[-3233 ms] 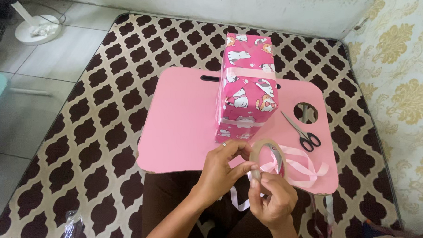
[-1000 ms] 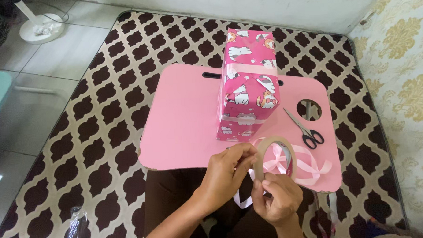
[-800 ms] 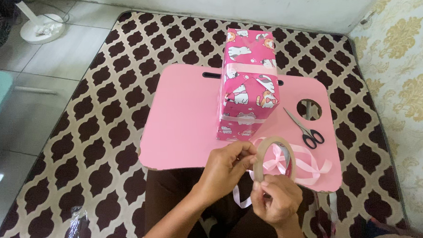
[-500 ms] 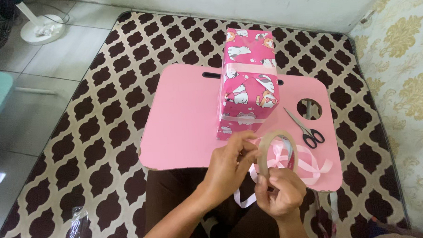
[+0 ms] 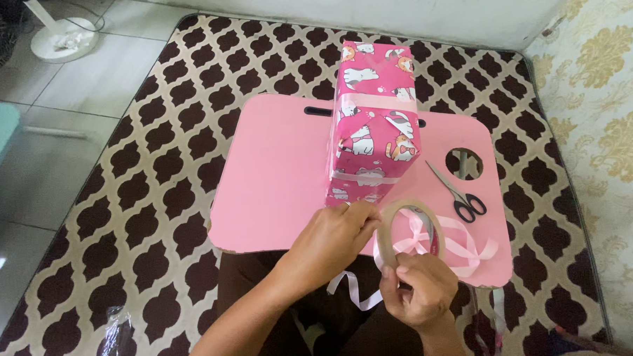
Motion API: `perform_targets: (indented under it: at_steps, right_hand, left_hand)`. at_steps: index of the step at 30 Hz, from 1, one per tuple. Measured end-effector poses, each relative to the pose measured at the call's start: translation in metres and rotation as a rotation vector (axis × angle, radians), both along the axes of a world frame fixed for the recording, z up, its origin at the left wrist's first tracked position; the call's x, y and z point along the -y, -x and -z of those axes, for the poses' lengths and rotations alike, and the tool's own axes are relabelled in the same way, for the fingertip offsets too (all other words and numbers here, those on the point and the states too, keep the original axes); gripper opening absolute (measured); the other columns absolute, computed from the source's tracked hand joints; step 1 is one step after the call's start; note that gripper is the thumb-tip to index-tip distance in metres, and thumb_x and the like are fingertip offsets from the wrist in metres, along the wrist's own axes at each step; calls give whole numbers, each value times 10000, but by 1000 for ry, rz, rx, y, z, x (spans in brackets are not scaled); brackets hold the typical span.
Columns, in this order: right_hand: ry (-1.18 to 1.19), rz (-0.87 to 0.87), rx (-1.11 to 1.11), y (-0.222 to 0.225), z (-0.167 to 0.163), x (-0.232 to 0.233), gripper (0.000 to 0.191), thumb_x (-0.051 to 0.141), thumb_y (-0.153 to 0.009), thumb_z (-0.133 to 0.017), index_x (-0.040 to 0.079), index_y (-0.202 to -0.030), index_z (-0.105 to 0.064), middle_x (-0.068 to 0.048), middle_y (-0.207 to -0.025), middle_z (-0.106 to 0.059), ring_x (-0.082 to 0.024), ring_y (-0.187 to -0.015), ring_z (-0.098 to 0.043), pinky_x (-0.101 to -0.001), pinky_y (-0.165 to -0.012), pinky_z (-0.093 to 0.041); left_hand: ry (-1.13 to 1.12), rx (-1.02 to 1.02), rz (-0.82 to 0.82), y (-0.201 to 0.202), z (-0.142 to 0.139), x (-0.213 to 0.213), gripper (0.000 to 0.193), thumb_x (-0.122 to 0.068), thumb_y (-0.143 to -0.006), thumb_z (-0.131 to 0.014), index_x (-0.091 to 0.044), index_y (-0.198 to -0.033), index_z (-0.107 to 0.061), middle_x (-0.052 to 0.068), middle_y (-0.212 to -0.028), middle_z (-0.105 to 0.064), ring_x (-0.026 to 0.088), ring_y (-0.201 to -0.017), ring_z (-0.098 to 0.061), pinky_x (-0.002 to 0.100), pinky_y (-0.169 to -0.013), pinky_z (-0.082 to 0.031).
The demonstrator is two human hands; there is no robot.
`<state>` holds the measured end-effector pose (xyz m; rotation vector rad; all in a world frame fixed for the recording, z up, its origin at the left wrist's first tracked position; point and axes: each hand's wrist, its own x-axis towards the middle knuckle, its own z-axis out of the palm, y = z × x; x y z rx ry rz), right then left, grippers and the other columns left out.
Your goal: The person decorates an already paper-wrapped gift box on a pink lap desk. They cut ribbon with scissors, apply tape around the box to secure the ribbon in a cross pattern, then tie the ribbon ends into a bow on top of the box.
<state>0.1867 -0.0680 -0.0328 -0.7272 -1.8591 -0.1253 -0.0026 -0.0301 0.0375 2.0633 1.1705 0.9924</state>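
My right hand (image 5: 417, 291) holds a roll of clear tape (image 5: 404, 229) upright by its lower edge, above the near edge of a pink lap table (image 5: 267, 180). My left hand (image 5: 331, 242) pinches at the left side of the roll. Through and beside the roll lies a pink ribbon bow (image 5: 453, 242) with loose tails hanging off the table. A gift box (image 5: 372, 123) wrapped in bright pink paper with cartoon cats and banded with pale ribbon stands just beyond my hands.
Black-handled scissors (image 5: 459, 195) lie on the table to the right of the box, near a round hole (image 5: 463, 163). The table rests on a brown and cream patterned mattress (image 5: 155, 169). A white fan base (image 5: 62, 38) stands on the tiled floor, far left.
My hands have kept turning and picking at the tape roll in the same spot. The box, scissors and bow have not moved.
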Motion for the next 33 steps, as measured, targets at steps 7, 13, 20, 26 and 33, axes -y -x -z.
perform_targets:
  at_steps: [7, 13, 20, 26, 33]
  right_hand:
    - [28, 24, 11, 0, -1, 2, 340, -1, -819, -720, 54, -1018, -450, -111, -716, -644, -245, -528, -570, -351, -507, -432]
    - [-6, 24, -59, -2, 7, -1, 378, -7, -875, -710, 26, -1120, -424, -117, -781, -650, -247, -603, -612, -349, -567, -488]
    - [-27, 152, -42, -1, 7, -2, 424, -14, -851, -728, 22, -1147, -427, -122, -785, -658, -263, -612, -649, -354, -557, -512]
    - [-59, 160, -5, 4, -6, -11, 424, -28, -870, -726, 31, -1161, -423, -113, -791, -646, -266, -611, -639, -363, -559, -497]
    - [-78, 122, 30, 5, -18, -14, 399, -39, -865, -715, 33, -1137, -432, -91, -743, -636, -231, -537, -590, -347, -505, -444]
  left_hand:
    - [-152, -106, 11, -3, 10, -8, 152, -134, -932, -660, -11, -922, -571, 173, -700, -646, 387, -661, -654, 491, -597, -499]
    - [-116, 61, 24, -9, 18, -4, 161, -96, -884, -686, -9, -954, -571, 161, -760, -667, 355, -692, -683, 426, -611, -540]
    - [17, 271, 77, -10, 13, 2, 361, -109, -965, -666, 6, -1300, -594, 163, -987, -726, 294, -868, -740, 361, -734, -595]
    - [118, 311, -16, -20, 9, 6, 332, -106, -934, -699, -2, -1248, -668, 159, -977, -762, 245, -840, -768, 331, -729, -604]
    - [215, 400, 10, -17, 9, -5, 292, -121, -924, -747, 15, -1176, -685, 113, -977, -782, 137, -876, -758, 273, -755, -619]
